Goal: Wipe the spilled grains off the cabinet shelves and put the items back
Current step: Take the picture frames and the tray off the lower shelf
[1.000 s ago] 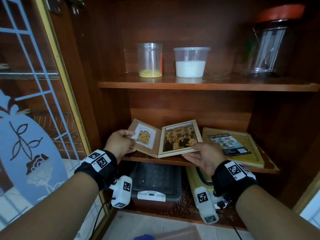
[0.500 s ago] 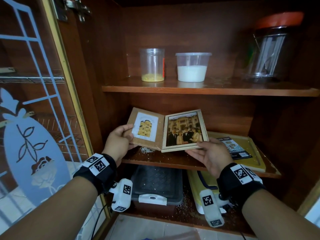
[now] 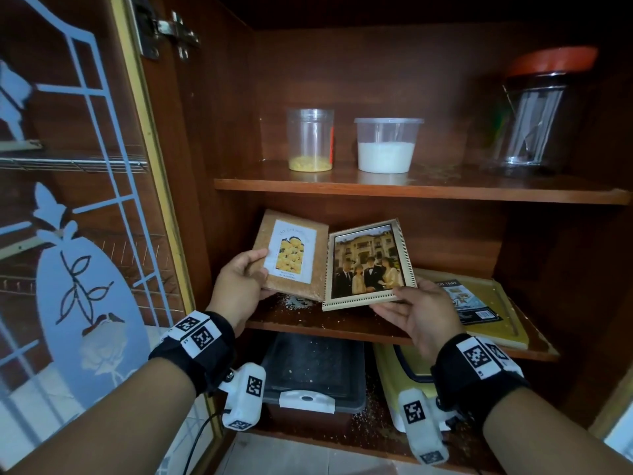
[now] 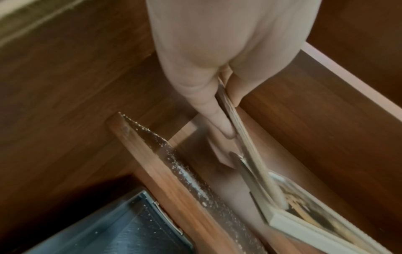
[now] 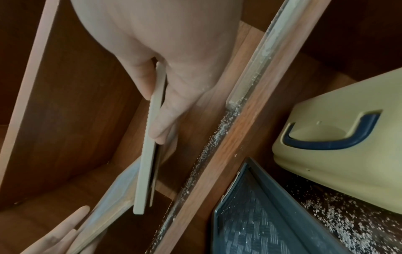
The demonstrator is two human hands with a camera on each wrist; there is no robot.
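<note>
The left hand (image 3: 239,289) grips a brown cork-textured board with a white yellow-flower label (image 3: 291,255); the right hand (image 3: 416,313) pinches a cream beaded photo frame (image 3: 368,265). Both are held tilted above the grain-strewn wooden middle shelf (image 3: 329,320).

upper shelf (image 3: 411,192): clear jar (image 3: 310,140), white-filled tub (image 3: 387,145) and red-lidded jar (image 3: 537,108) are carried, well above the fingers | middle shelf (image 3: 335,323): spilled grains (image 3: 294,303) are scattered just below the fingers, yellow tray (image 3: 486,303) lies beside the right fingers | bottom shelf (image 3: 376,437): grey bin (image 3: 315,371), yellow case (image 5: 339,146) and grains are borne
</note>
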